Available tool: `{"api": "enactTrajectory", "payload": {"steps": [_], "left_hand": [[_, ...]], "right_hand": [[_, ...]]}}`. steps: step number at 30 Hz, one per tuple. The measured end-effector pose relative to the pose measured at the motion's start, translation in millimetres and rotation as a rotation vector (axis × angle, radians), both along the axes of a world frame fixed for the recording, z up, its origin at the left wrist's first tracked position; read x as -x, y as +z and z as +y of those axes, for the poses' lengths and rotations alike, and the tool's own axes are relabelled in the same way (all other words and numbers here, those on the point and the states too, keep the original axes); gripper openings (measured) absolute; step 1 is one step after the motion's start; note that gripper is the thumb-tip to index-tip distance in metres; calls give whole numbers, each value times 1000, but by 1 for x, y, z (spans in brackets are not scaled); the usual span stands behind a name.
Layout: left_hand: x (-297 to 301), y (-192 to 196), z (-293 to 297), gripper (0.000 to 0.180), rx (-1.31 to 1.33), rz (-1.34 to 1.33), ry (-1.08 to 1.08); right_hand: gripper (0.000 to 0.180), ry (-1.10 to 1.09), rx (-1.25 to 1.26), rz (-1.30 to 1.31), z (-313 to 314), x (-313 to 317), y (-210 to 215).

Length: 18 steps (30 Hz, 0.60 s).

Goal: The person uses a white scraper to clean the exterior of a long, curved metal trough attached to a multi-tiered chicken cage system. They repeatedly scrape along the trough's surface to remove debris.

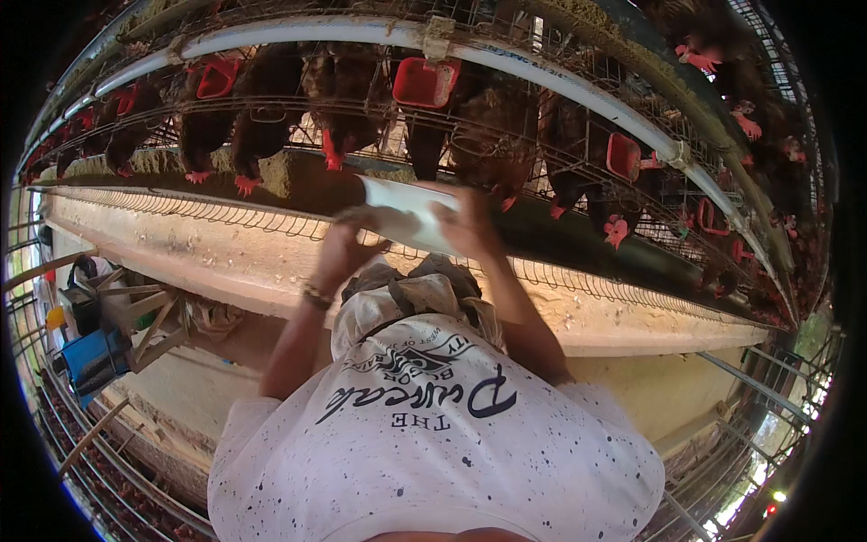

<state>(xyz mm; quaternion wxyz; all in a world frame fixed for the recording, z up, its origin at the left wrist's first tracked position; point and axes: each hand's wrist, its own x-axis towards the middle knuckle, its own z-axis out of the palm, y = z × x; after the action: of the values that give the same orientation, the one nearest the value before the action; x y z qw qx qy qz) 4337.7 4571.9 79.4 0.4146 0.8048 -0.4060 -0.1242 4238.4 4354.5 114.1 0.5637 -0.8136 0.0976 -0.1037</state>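
My left hand [348, 239] and my right hand [468, 224] grip a smooth white scoop-like container [408, 215] between them. The left fingers press its lower left side, and the right hand wraps round its right side. Slight blur hides the exact finger placement and the container's full shape. Its far left end tilts over a long dark feed trough [312, 181]. Brown hens [339, 99] with red combs hang their heads through the cage wires just above the trough. What the container holds, if anything, I cannot see.
A row of curved wire [226, 212] edges a pale ledge [153, 230] before me. Red cups [424, 83] hang on the cages under a white pipe [298, 32]. At left, a wooden frame [153, 325] stands by a blue object [93, 359]. More cages line the right.
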Motion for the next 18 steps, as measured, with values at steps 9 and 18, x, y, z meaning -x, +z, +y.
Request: {"api": "enactTrajectory", "payload": {"steps": [9, 18], "left_hand": [[133, -45, -197, 46, 306, -594, -193], [37, -80, -111, 53, 289, -1046, -164]], "right_hand": [[39, -157, -256, 677, -211, 140, 21], [50, -475, -518, 751, -117, 84, -61]]}}
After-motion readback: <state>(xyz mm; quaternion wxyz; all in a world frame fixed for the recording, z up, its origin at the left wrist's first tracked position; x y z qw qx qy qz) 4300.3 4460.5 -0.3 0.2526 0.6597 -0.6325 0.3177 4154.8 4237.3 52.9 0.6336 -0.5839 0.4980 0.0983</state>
